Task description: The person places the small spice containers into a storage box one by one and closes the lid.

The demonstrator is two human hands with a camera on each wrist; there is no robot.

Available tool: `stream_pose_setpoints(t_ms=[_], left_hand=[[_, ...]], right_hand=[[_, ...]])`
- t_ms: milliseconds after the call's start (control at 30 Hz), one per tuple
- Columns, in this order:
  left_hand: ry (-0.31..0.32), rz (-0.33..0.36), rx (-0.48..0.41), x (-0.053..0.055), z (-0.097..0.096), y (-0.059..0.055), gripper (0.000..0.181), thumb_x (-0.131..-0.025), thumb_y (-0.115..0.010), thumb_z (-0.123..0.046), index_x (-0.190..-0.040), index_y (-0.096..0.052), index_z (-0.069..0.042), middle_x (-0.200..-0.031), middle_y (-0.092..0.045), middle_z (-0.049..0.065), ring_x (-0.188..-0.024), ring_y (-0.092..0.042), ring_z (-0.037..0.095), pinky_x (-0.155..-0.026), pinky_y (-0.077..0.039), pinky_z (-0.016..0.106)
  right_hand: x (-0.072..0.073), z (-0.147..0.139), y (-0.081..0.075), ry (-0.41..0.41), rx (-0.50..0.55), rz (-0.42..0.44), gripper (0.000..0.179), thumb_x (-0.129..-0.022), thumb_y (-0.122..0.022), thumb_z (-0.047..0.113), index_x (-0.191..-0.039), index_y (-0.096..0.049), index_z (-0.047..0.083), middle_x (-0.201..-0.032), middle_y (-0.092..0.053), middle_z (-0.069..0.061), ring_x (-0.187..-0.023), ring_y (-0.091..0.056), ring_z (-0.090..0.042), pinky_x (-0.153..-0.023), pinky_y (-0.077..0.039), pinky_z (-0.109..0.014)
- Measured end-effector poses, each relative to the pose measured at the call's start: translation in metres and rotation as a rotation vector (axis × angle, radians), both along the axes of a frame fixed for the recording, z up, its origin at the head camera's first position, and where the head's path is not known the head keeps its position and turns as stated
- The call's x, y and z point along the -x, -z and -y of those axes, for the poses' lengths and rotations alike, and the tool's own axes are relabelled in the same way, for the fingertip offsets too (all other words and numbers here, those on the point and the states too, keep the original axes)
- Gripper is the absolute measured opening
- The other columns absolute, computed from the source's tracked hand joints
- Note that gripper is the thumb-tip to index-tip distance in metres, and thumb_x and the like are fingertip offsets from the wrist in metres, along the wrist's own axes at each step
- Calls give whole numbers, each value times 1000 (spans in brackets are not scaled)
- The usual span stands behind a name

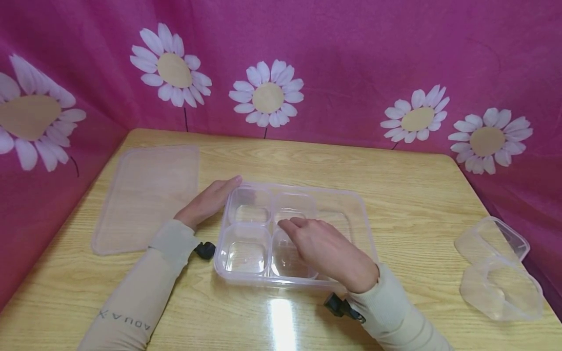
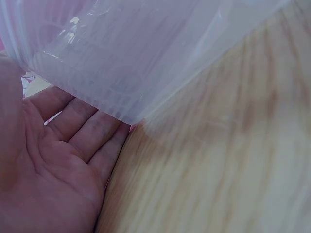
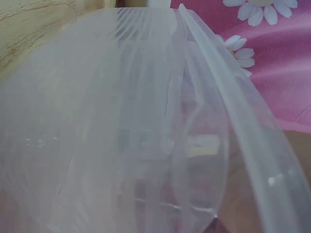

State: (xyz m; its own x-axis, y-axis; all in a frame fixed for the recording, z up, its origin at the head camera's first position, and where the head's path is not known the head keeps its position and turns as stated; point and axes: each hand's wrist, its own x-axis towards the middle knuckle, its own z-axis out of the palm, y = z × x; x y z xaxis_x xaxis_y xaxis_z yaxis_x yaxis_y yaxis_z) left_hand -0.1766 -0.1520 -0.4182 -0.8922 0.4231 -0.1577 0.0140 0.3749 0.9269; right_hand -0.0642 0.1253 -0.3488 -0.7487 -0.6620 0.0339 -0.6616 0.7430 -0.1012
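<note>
A clear rectangular plastic food container with a pale pinkish rim sits on the table, several small square cups inside its left and middle part. My left hand rests along its back left corner, fingers extended. The left wrist view shows that palm and the fingers against the container's lower side wall. Over the front middle cup arches my right hand, fingertips bent down at that cup's back rim. Its thumb is hidden, so I cannot tell whether it grips the cup. The right wrist view holds mainly the container's ribbed wall.
A flat translucent lid lies on the table at the left. Two more clear cups lie tilted by the right edge. Behind the wooden table hangs a magenta cloth with white daisies.
</note>
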Motion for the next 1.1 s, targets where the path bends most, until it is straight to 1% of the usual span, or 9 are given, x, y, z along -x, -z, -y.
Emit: stream_pose_setpoints(t_ms=[100,233,433,567,667,800,933,1100], left_hand=[[1,-1,-7,0,0,0,67,-109,-30,-62,-138,-65,-13,-147,-63,12,-148,-48,30,-131,-24,53],[3,3,-17,-1,-1,-1,66,-109,-30,-62,-136,-66,-15,-142,-66,10,-144,-52,28,-131,-27,53],[3,4,-19,-2,-1,0,66,-107,-30,-65,-135,-68,-17,-140,-67,7,-143,-53,25,-131,-27,52],[5,-6,-27,-2,0,1,66,-108,-30,-63,-134,-69,-15,-138,-69,9,-141,-55,26,-129,-30,52],[18,-21,-34,-1,0,1,66,-109,-30,-60,-134,-69,-12,-137,-69,12,-140,-56,29,-129,-30,53],[19,-20,-40,-1,1,1,66,-110,-30,-59,-134,-68,-11,-137,-69,12,-140,-56,30,-130,-29,53],[16,-16,-38,-2,1,0,66,-109,-30,-60,-134,-69,-12,-138,-69,12,-142,-55,29,-130,-28,53],[11,-13,-35,-2,0,0,65,-109,-30,-61,-134,-69,-14,-138,-69,10,-142,-54,28,-130,-27,52]], right_hand=[[0,0,1,0,4,-3,35,-86,-58,-14,-112,-63,9,-79,-60,4,-60,-46,-9,-53,-42,-24],[0,-1,2,6,17,-3,39,-84,-59,-16,-113,-63,9,-79,-62,4,-58,-46,-9,-52,-41,-24],[0,-1,1,23,15,9,43,-86,-61,-15,-122,-65,9,-86,-67,2,-58,-47,-9,-53,-43,-24],[0,-1,1,25,14,13,37,-90,-59,-13,-119,-64,9,-82,-64,3,-58,-46,-9,-52,-42,-24],[-1,-1,0,30,12,15,32,-93,-57,-10,-117,-64,10,-79,-60,5,-58,-45,-8,-51,-40,-24],[-1,-1,0,40,15,30,27,-96,-55,-7,-115,-63,11,-78,-58,6,-57,-45,-9,-50,-39,-24],[-1,-1,-1,55,13,46,22,-99,-54,-4,-112,-62,11,-79,-58,7,-58,-47,-9,-51,-41,-24],[-1,-1,-1,57,14,43,22,-99,-54,-3,-113,-62,12,-82,-62,6,-60,-49,-9,-53,-44,-26]])
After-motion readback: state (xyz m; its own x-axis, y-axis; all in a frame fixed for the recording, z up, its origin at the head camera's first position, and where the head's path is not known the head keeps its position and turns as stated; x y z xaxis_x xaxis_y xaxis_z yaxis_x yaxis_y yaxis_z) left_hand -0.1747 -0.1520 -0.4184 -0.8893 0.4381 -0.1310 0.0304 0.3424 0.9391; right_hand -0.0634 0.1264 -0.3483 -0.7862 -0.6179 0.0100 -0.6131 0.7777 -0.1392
